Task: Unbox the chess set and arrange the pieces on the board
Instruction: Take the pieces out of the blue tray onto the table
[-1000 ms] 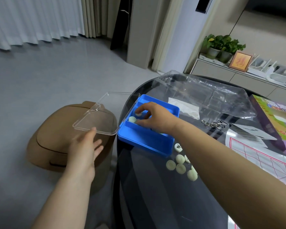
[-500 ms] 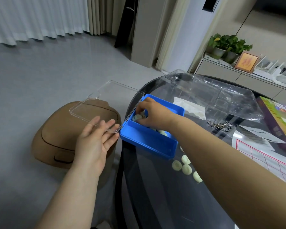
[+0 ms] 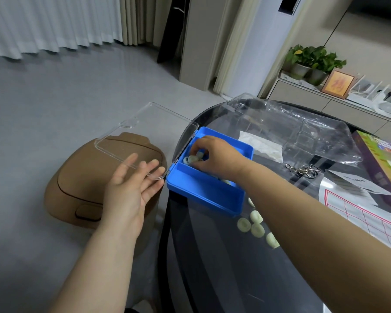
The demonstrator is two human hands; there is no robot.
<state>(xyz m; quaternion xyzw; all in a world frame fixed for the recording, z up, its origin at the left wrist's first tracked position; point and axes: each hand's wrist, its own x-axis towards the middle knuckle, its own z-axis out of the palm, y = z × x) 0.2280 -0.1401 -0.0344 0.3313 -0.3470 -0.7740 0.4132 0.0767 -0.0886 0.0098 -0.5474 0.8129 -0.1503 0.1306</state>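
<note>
Right hand [image 3: 212, 155] has now pinched a few pieces [image 3: 193, 158] together in the blue box [image 3: 203, 193], left hand [image 3: 131, 188] flat open under the lid [image 3: 145, 136], so unboxing continues.

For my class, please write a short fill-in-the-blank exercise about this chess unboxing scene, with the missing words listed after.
1. The right hand reaches into the ____ box.
2. The left hand touches the box's clear ____, which is swung open.
3. The loose pale pieces lie on the dark ____.
4. The board sheet has ____ grid lines.

Missing words: blue; lid; table; red
</note>
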